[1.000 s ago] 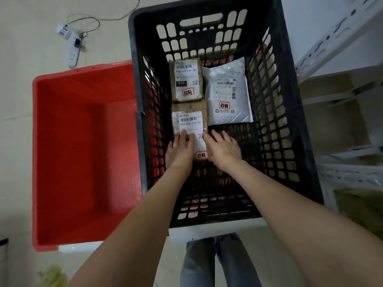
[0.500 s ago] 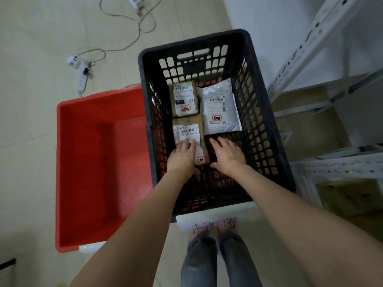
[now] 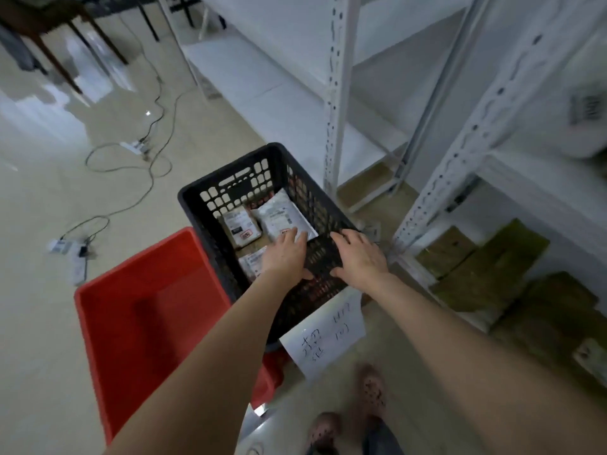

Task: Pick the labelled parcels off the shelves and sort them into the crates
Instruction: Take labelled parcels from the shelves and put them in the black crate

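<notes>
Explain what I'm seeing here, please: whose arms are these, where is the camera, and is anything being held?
There is no machine here: a person wears one camera on the head, looking down, so the two bare arms are their own. The left hand and right hand are open and hold nothing; they reach over the black crate on the floor. Three labelled parcels lie in it: a brown box, a white mailer and a third parcel partly hidden by the left hand. A red crate stands to its left. White shelving is on the right.
</notes>
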`<state>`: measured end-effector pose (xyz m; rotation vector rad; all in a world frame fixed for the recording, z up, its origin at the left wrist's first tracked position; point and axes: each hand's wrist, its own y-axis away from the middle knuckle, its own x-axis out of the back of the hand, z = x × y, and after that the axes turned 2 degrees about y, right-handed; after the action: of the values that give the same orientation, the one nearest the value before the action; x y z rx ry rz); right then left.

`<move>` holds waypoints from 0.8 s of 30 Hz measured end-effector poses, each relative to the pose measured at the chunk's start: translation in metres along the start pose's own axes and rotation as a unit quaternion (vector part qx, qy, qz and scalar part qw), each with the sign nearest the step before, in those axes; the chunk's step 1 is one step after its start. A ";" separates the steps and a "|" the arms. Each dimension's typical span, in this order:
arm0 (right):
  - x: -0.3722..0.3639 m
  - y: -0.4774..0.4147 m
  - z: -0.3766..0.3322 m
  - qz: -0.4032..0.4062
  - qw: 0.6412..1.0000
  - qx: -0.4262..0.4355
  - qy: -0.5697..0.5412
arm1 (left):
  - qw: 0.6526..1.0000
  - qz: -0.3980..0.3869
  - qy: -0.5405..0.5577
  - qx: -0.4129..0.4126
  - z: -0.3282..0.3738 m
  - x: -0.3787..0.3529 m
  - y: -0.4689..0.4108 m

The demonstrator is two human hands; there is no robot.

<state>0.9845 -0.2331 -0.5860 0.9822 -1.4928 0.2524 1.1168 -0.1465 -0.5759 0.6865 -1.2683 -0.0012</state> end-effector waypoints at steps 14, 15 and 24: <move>0.058 0.270 0.136 0.149 0.955 -0.253 -0.048 | 0.952 0.076 -0.089 -0.284 0.251 0.030 0.113; 0.059 0.295 0.145 0.159 0.949 -0.267 -0.050 | 0.945 0.076 -0.098 -0.302 0.272 0.028 0.128; 0.060 0.549 0.211 0.261 0.890 -0.373 -0.026 | 0.875 0.146 -0.132 -0.442 0.445 0.015 0.315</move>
<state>0.4637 -0.0641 -0.3639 -0.0397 -1.6863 0.0147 0.6190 -0.1092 -0.3570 -0.3149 -1.4440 -0.4178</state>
